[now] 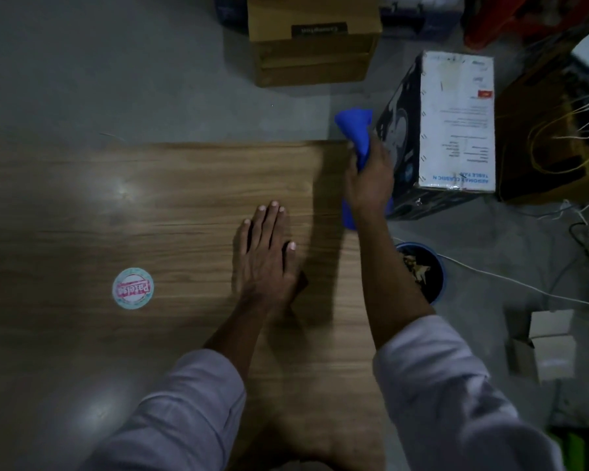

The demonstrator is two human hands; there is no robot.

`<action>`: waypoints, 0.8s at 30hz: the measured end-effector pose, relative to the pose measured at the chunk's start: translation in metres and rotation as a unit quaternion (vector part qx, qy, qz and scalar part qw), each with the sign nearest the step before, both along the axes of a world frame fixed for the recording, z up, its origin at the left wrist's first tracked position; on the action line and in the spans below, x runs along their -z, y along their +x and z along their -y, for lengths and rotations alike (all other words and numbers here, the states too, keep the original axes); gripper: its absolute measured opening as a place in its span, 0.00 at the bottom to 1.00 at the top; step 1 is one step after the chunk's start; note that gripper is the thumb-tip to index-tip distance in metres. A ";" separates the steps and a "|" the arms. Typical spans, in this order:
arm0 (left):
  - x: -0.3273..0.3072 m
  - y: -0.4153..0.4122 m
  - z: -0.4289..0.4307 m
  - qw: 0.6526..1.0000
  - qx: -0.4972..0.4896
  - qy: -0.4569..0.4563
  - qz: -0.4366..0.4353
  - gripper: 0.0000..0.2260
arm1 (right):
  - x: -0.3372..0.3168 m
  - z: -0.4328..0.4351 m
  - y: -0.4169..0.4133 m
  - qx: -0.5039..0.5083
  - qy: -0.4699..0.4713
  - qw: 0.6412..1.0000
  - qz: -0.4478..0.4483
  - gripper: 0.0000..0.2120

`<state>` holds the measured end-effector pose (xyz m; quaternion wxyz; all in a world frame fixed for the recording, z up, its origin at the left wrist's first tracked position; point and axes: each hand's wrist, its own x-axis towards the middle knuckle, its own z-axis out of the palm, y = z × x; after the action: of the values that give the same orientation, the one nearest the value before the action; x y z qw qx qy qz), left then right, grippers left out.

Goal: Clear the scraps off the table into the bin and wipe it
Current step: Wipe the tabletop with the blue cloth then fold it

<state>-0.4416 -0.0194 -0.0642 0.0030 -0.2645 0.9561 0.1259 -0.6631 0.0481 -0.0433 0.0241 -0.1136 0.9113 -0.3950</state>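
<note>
Now: L hand (267,253) flat on table (150,205), fingers straight, holding nothing. R hand (368,178) clenched round blue cloth (356,130) at table's 1 o'clock corner. On floor at 3 o'clock, just off table edge: bin (437,277) w/ scraps (413,263) inside. Round sticker (133,288) at 9 o'clock of L hand.

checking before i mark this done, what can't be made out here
Head view:
bin: part hidden behind the right forearm.
blue cloth: middle covered by the gripping right hand.
table: left part cut off by the frame; patch under the flat left hand unseen.
</note>
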 end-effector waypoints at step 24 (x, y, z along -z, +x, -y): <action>-0.002 0.001 -0.002 1.000 0.000 -0.027 -0.001 0.28 | -0.037 -0.023 -0.039 -0.204 -0.007 0.978 -0.031 0.23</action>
<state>-0.4408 -0.0173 -0.0620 -0.0049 -0.2645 0.9591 0.1005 -0.7022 0.0712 -0.0059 0.0754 -0.3098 0.8666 -0.3839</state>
